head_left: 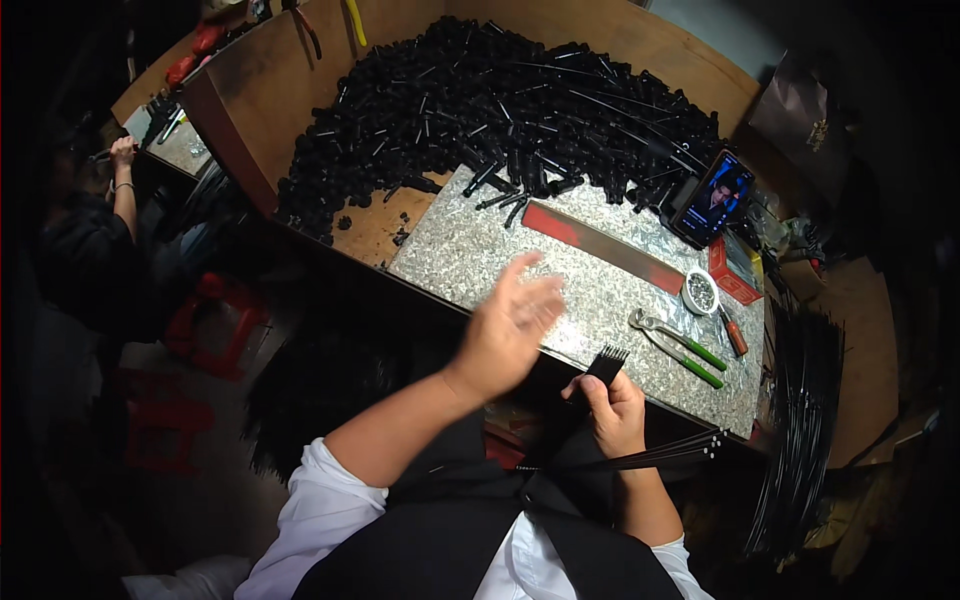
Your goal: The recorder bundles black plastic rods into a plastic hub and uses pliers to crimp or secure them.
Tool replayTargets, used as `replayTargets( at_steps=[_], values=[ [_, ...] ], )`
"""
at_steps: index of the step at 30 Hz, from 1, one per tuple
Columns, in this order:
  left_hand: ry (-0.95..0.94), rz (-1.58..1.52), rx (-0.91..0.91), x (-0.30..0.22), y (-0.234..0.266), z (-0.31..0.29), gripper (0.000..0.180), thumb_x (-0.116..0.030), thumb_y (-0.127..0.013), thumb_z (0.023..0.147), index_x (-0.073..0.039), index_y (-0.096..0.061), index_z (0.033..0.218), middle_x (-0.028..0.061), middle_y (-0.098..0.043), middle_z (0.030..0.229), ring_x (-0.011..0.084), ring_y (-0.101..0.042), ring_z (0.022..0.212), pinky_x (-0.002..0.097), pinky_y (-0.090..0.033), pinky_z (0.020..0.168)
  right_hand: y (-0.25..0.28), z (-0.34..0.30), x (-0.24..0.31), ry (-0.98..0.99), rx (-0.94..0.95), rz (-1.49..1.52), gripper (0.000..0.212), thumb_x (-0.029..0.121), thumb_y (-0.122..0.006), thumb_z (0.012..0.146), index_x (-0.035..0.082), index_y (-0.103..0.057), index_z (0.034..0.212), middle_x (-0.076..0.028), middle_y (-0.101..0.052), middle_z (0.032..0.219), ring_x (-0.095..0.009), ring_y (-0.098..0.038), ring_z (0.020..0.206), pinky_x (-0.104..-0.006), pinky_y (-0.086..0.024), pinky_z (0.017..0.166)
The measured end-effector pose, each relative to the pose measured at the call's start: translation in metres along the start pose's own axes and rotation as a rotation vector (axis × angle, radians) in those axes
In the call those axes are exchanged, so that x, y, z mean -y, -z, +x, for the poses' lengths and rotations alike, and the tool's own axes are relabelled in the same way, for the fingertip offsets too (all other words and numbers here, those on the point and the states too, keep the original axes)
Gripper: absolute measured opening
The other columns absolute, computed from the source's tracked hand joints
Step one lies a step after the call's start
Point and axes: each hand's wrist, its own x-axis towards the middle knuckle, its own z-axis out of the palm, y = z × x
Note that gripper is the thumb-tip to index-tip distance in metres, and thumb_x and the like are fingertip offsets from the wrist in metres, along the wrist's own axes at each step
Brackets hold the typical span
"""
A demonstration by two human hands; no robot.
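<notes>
My left hand (512, 325) is raised over the front edge of the speckled stone-look worktop (450, 240). Its fingers are apart and slightly blurred, with nothing in them. Just to its right, my right hand (620, 415) is closed on a bundle of thin black rods (606, 366), whose tips fan out in a row like comb teeth above the thumb. More slim black rods with pale ends (690, 452) pass across my right wrist. On the worktop beyond lie green-handled pincers (682, 350) and a long flat red-and-brown bar (600, 246).
Black tubular parts (470, 110) are heaped at the back against wooden boards. At right stand a phone (715, 200), a white cup of small pieces (700, 291), a red box (735, 268) and an orange-handled screwdriver (735, 333). Red stools (218, 325) and another person's hand (122, 152) are at left.
</notes>
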Motion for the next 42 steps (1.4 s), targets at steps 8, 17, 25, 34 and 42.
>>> replayTargets(
  at_steps=[8, 17, 25, 34, 42],
  values=[
    [0.236, 1.308, -0.409, 0.041, 0.157, 0.109, 0.065, -0.046, -0.054, 0.088, -0.002, -0.042, 0.134, 0.0225, -0.035, 0.14, 0.0402, -0.034, 0.126, 0.0447, -0.032, 0.104, -0.004, 0.003, 0.001, 0.002, -0.016, -0.019, 0.017, 0.011, -0.052, 0.094, -0.001, -0.059, 0.085, -0.007, -0.066, 0.078, -0.01, -0.058, 0.07, -0.0237, -0.045, 0.066],
    [0.172, 1.312, -0.529, 0.055, 0.183, 0.138, 0.047, -0.031, -0.06, 0.087, -0.002, -0.055, 0.124, 0.0181, -0.052, 0.126, 0.0356, -0.048, 0.115, 0.0402, -0.041, 0.096, -0.002, 0.002, 0.001, 0.026, -0.029, -0.072, 0.019, 0.014, -0.052, 0.094, 0.001, -0.06, 0.082, -0.003, -0.066, 0.076, -0.007, -0.052, 0.063, -0.0216, -0.041, 0.058],
    [-0.012, 1.323, -0.48, 0.058, 0.203, 0.136, 0.026, -0.01, -0.066, 0.079, -0.002, -0.063, 0.104, 0.0171, -0.061, 0.106, 0.0351, -0.057, 0.1, 0.0389, -0.046, 0.086, -0.002, 0.006, 0.008, 0.049, -0.027, -0.11, 0.019, 0.012, -0.054, 0.092, -0.001, -0.063, 0.081, -0.004, -0.065, 0.074, -0.01, -0.057, 0.066, -0.024, -0.045, 0.063],
    [-0.023, 1.192, -0.488, 0.061, 0.216, 0.139, 0.02, -0.003, -0.065, 0.078, -0.003, -0.067, 0.098, 0.0171, -0.065, 0.099, 0.0334, -0.062, 0.095, 0.0378, -0.048, 0.082, -0.001, 0.002, 0.003, 0.073, -0.008, -0.112, 0.018, 0.013, -0.054, 0.092, 0.0, -0.063, 0.083, -0.004, -0.065, 0.075, -0.012, -0.059, 0.07, -0.0253, -0.046, 0.065],
    [-0.119, 0.896, -0.82, 0.051, 0.253, 0.146, 0.021, -0.014, -0.049, 0.085, 0.0, -0.064, 0.087, 0.0192, -0.064, 0.09, 0.0353, -0.06, 0.085, 0.0411, -0.048, 0.078, -0.005, 0.001, 0.009, 0.008, -0.004, -0.074, 0.018, 0.012, -0.052, 0.093, 0.0, -0.062, 0.082, -0.004, -0.065, 0.076, -0.01, -0.057, 0.069, -0.0239, -0.045, 0.064]
  ],
)
